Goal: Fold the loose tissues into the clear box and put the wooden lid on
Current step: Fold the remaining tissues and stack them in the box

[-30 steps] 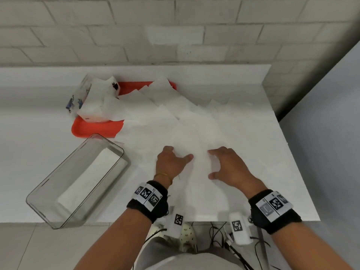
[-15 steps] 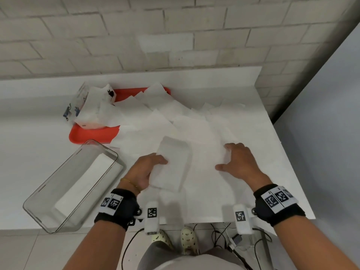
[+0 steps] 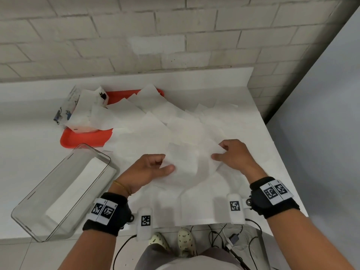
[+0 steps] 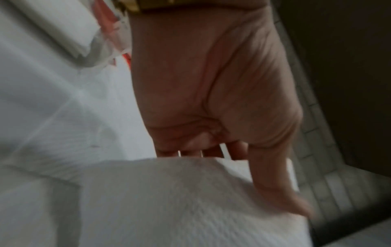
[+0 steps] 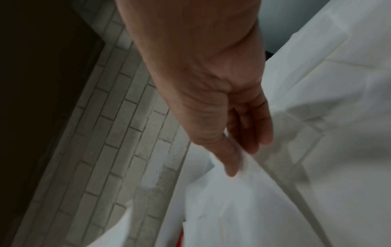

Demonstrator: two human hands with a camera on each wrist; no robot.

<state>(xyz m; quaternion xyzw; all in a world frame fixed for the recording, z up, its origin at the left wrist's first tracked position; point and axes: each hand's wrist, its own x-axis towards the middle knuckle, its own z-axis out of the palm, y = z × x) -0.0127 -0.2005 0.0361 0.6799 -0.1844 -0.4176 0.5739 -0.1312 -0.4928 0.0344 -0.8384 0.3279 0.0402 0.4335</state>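
A white table [image 3: 253, 117] stands against a pale brick wall. Loose white tissues [image 3: 148, 133] lie spread over its middle and right, overlapping one another. On its left, a red tray [image 3: 85, 139] lies toward the wall and a clear box [image 3: 37, 207] lies at the near edge.

A red tray [image 3: 83, 138] carrying a torn tissue pack [image 3: 78, 112] sits on the white table [image 3: 23, 152] below a brick wall [image 3: 136, 36].
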